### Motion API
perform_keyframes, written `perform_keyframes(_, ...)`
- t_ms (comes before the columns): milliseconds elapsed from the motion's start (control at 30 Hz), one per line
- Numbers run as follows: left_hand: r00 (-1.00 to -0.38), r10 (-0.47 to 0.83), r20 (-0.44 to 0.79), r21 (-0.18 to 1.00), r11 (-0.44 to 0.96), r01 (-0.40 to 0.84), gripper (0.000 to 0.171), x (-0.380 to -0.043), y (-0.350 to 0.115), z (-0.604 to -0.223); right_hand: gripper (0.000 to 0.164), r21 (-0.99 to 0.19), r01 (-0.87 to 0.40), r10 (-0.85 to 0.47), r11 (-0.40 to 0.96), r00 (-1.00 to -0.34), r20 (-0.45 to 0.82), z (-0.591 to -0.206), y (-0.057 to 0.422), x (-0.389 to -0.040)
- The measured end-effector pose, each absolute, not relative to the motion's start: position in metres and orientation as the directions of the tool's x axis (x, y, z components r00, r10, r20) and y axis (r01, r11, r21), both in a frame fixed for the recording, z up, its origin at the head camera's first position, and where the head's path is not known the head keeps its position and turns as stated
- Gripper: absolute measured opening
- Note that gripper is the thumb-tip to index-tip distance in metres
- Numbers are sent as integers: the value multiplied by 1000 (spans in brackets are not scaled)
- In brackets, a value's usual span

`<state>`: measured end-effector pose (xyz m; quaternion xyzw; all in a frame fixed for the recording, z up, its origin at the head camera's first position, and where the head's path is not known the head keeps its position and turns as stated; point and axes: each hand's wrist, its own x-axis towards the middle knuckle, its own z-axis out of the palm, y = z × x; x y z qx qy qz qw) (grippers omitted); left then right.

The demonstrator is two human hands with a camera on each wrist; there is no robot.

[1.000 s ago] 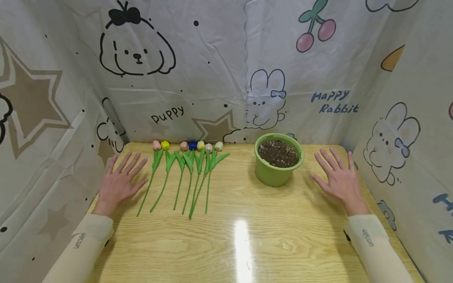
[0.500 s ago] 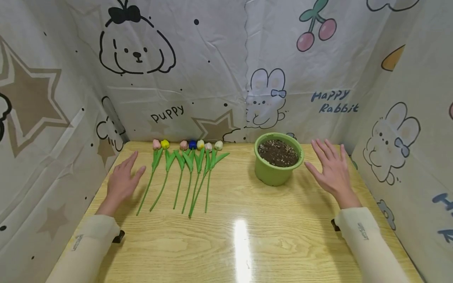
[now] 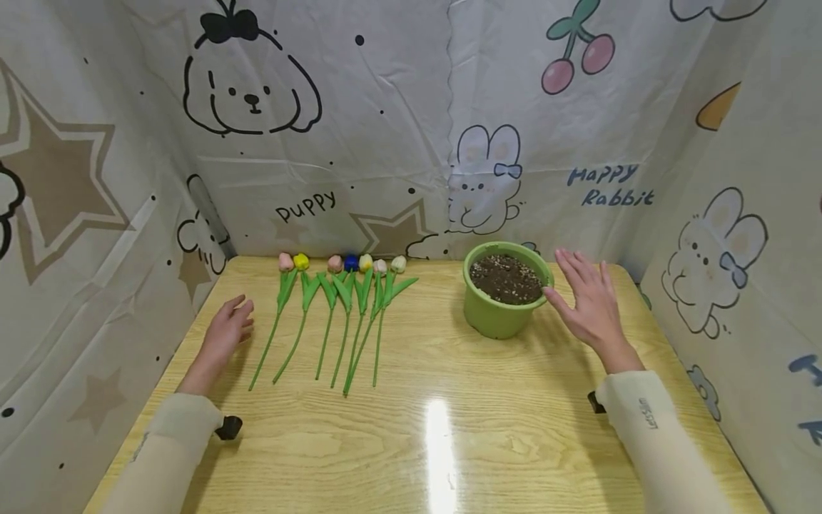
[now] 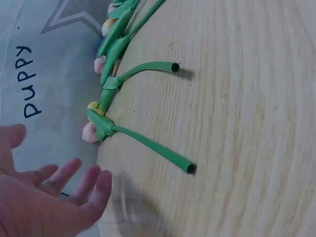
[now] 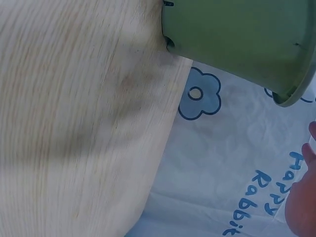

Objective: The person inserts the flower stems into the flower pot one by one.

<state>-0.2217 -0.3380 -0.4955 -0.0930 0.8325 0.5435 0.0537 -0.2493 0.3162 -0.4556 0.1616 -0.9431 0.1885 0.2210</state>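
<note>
My left hand [image 3: 225, 328] hovers at the table's left side, its fingers relaxed and holding nothing. Just right of it lies a row of artificial tulips with green stems: a pink tulip [image 3: 285, 263] and a yellow tulip [image 3: 301, 261] are nearest, then more pink, a blue tulip [image 3: 350, 263] and white ones. In the left wrist view, the near pink tulip [image 4: 90, 132] lies beyond the fingertips. My right hand [image 3: 589, 307] is beside a green flowerpot [image 3: 494, 318] filled with dark soil [image 3: 507, 278], fingers spread, thumb close to the rim. The right wrist view catches the pot's side [image 5: 237, 39].
The wooden table [image 3: 398, 442] backs onto a printed cloth [image 3: 385, 157] with cartoon animals, which also hangs along both sides. A small dark device [image 3: 228, 428] shows under the left sleeve cuff, another [image 3: 596, 402] under the right.
My right hand has moved left, up to the pot's rim. My left hand has turned sideways, and its spread fingers have drawn together. The tulips and pot have stayed put.
</note>
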Motion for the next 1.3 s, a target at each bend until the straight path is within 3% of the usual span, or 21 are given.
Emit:
perform_keyframes(533, -948, -71, -310, 929, 191, -318, 74, -216, -341, -504, 75, -291, -346, -216, 892, -892, 397, -465, 314, -253)
perform_keyframes(1300, -939, -35, -341, 926, 161, -342, 78, -226, -320, -510, 74, -346, -337, -192, 876, -901, 389, -467, 309, -251)
